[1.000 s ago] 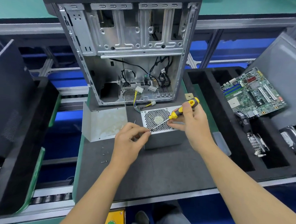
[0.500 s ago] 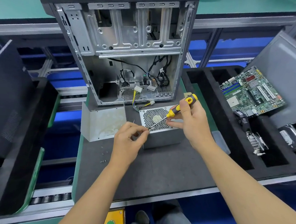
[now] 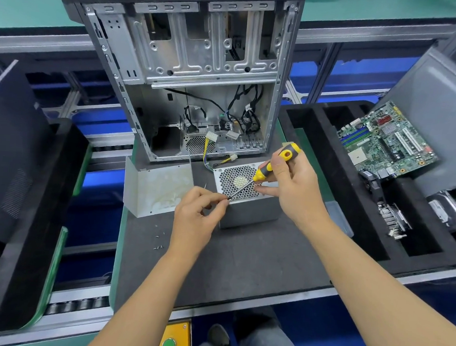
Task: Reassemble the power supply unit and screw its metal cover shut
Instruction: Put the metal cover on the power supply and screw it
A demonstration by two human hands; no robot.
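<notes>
The power supply unit [image 3: 246,198] is positioned on the mat directly in front of the open computer case [image 3: 190,75]. The screwdriver [image 3: 264,172] is gripped by the right hand [image 3: 293,188]. Its tip, at the unit's near-left corner, is pinched by the left hand [image 3: 196,219].

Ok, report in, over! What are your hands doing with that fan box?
Right hand grips screwdriver. Left hand pinches at its tip, on power supply unit corner. Loose screws on mat, nothing blocking.
</notes>
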